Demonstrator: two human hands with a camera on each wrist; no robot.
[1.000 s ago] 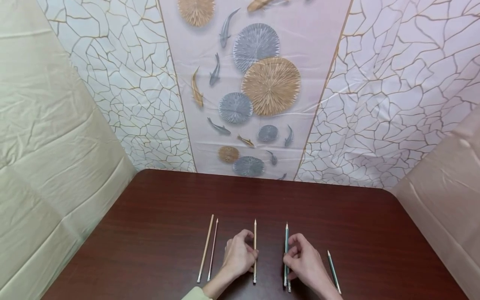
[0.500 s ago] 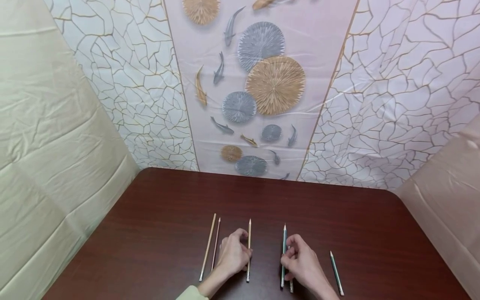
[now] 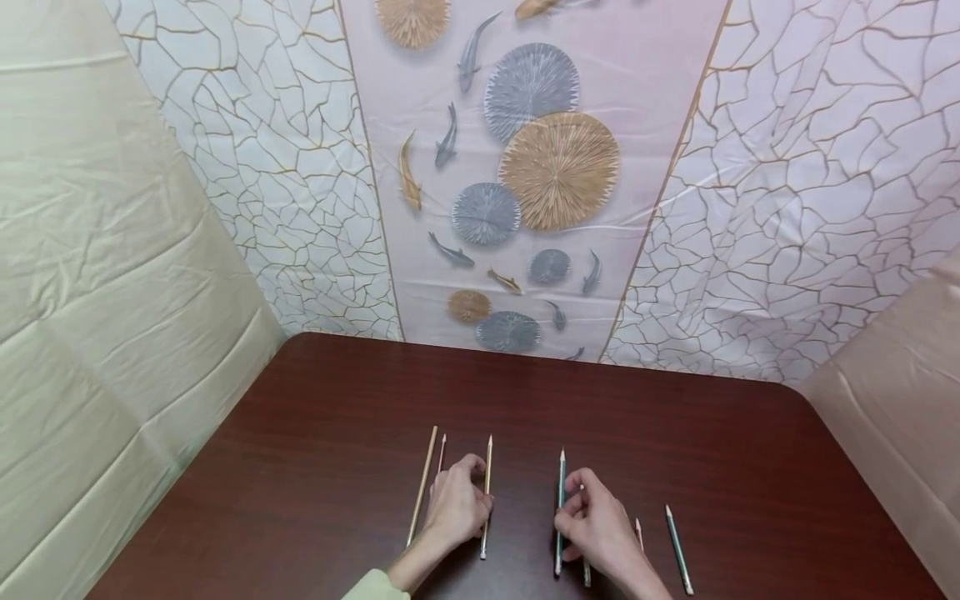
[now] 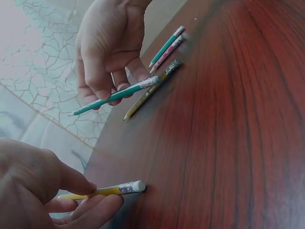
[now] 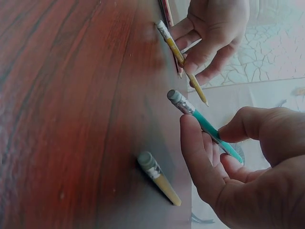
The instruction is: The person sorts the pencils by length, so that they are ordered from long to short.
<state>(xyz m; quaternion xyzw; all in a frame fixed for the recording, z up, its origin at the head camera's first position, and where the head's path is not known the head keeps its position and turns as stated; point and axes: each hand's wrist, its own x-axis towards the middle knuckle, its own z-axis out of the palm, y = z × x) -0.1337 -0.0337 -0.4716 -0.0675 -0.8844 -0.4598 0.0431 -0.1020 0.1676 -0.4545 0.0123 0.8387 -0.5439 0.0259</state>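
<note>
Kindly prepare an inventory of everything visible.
Held yellow pencil: one, yellow, left hand
Held teal pencil: one, teal, right hand
Loose yellow pencil: one, yellow, beside right hand
Tan pencil: one, tan, leftmost
Red pencil: one, reddish, beside left hand
Pink pencil: one, pink, second rightmost
Loose teal pencil: one, teal, rightmost
Table: one, reddish, underneath
Backdrop: one, patterned white, behind
Side cloths: two, beige, flanking
Sleeve: one, pale green, left arm
Hands: two, bare, above table

Passage between left hand (image 3: 457, 502) and right hand (image 3: 597, 523) reaches the bench's (image 3: 525, 396) far edge; toward the right edge, a loose pencil (image 3: 679, 550) obstructs.
</note>
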